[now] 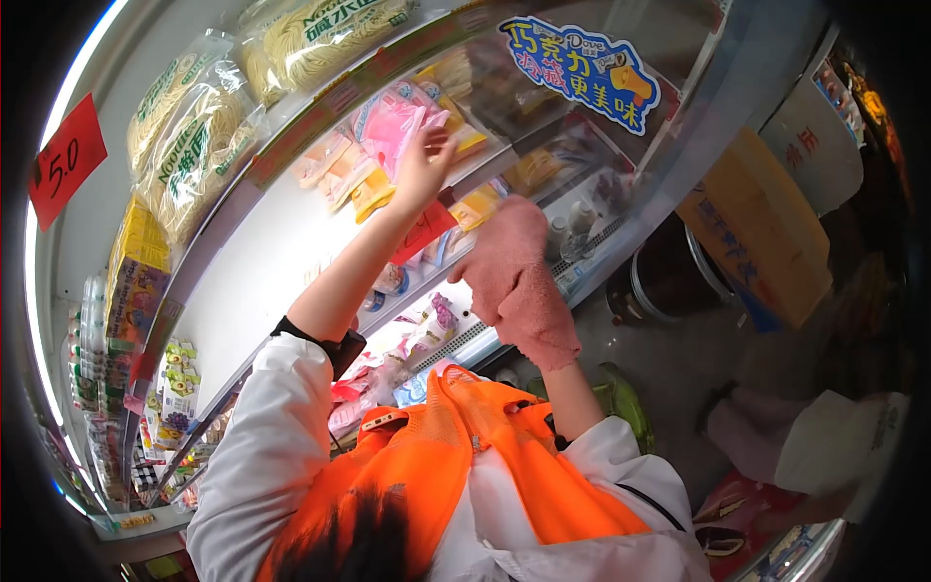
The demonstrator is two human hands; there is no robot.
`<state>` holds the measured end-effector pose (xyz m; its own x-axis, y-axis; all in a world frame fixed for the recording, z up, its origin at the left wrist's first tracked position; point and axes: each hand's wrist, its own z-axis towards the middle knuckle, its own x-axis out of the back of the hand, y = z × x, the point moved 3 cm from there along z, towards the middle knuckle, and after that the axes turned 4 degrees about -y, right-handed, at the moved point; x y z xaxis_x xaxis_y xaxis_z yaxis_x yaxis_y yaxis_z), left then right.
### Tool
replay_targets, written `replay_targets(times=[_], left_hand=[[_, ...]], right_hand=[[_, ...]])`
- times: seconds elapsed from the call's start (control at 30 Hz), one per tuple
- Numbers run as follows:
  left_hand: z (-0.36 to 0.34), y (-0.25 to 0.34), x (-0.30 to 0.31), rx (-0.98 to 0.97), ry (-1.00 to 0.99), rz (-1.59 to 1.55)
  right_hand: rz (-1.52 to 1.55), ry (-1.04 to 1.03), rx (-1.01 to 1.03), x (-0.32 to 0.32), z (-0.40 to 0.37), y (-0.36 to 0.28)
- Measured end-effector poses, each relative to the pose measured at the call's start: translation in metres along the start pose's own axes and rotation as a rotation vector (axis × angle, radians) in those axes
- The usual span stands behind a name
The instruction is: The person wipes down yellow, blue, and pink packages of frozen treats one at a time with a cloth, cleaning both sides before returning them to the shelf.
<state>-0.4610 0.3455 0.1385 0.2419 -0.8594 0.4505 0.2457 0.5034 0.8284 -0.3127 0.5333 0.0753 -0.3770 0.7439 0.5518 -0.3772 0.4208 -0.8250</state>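
My left hand (427, 165) reaches up to the refrigerated shelf, its fingers apart and slightly bent. It is beside a pink plastic packet (393, 124) and seems to touch its edge; I cannot see a grip on it. A pink fluffy cloth (524, 286) wraps my right hand (514, 272) down to the wrist, hiding most of the fingers. That hand is in front of the shelf edge, below and right of the left one. Yellow packets (372, 194) and pale orange packets (335, 167) lie close to the left hand. A red price card (424, 233) hangs beneath the left forearm.
Bagged noodles (199, 141) fill the upper shelf by a red price sign (66, 162). A blue chocolate sign (582, 73) is on the case. On the right are a cardboard box (756, 228) and a dark round bin (679, 272). Lower shelves hold packaged goods (432, 330).
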Motion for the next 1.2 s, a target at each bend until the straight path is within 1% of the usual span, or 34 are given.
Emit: replay_targets(times=[0.03,0.07,0.1,0.13,0.17,0.2,0.27,0.3,0.43,0.47,0.53,0.57,0.67,0.7,0.8,0.87,0.93,1.0,1.03,1.1,1.13,1.17,1.2], left_hand=[[0.014,-0.056,0.016,0.075,0.187,0.085],[0.01,-0.062,0.036,0.225,0.342,0.242],[0.014,-0.092,0.052,0.435,0.382,0.074],[0.019,-0.137,0.07,0.721,0.379,0.056],[0.01,-0.116,0.068,0.742,0.413,-0.378],[0.013,-0.119,0.068,0.844,0.43,-0.504],[0.021,-0.123,0.076,1.043,0.466,-0.766],[0.029,-0.127,0.078,1.158,0.511,-0.72],[0.048,-0.142,0.079,1.105,0.075,-0.927],[0.057,-0.147,0.079,1.089,0.107,-0.965],[0.063,-0.135,0.068,1.068,0.17,-1.051],[0.065,-0.13,0.067,1.08,0.266,-0.998],[0.071,-0.127,0.069,0.886,0.353,-1.447],[0.071,-0.128,0.077,0.771,0.283,-1.48],[0.049,-0.128,0.101,0.456,0.244,-1.379],[0.024,-0.126,0.114,0.464,0.191,-1.337],[-0.023,-0.108,0.124,0.476,0.152,-1.314],[-0.064,-0.073,0.127,0.385,-0.01,-1.06],[-0.084,-0.069,0.128,0.408,-0.02,-1.011],[-0.125,-0.062,0.133,0.427,-0.058,-0.949],[-0.149,-0.048,0.139,0.474,-0.045,-0.905],[-0.172,-0.052,0.142,0.469,-0.07,-0.892],[-0.193,-0.056,0.146,0.465,-0.097,-0.878]], right_hand=[[-0.21,-0.03,0.001,0.004,-0.012,0.004],[-0.363,-0.065,-0.01,0.007,-0.024,0.009],[-0.441,-0.075,-0.019,0.01,-0.032,0.012],[-0.509,-0.1,-0.027,0.013,-0.042,0.018],[-0.354,0.006,-0.02,0.021,-0.046,0.013],[-0.197,0.11,0.004,0.029,-0.05,0.007],[-0.057,0.156,0.018,0.037,-0.061,0.002],[-0.02,0.156,0.017,0.038,-0.064,0.0],[0.071,0.104,0.011,0.042,-0.064,-0.007],[0.08,0.082,0.008,0.042,-0.066,-0.009],[0.073,0.017,-0.014,0.039,-0.075,-0.012],[0.062,-0.025,-0.03,0.038,-0.082,-0.013],[0.037,-0.133,-0.071,0.038,-0.099,-0.015],[0.034,-0.153,-0.08,0.04,-0.102,-0.016],[0.014,-0.197,-0.076,0.041,-0.098,-0.021],[0.003,-0.209,-0.044,0.038,-0.088,-0.028],[0.039,-0.188,-0.013,0.029,-0.075,-0.037],[0.19,-0.125,-0.013,0.016,-0.06,-0.046],[0.29,-0.089,-0.019,0.007,-0.055,-0.051],[0.247,-0.054,-0.032,-0.019,-0.048,-0.048],[0.226,-0.037,-0.038,-0.033,-0.045,-0.046],[0.205,-0.02,-0.046,-0.048,-0.042,-0.047],[-0.046,-0.065,0.035,-0.06,-0.031,-0.058]])
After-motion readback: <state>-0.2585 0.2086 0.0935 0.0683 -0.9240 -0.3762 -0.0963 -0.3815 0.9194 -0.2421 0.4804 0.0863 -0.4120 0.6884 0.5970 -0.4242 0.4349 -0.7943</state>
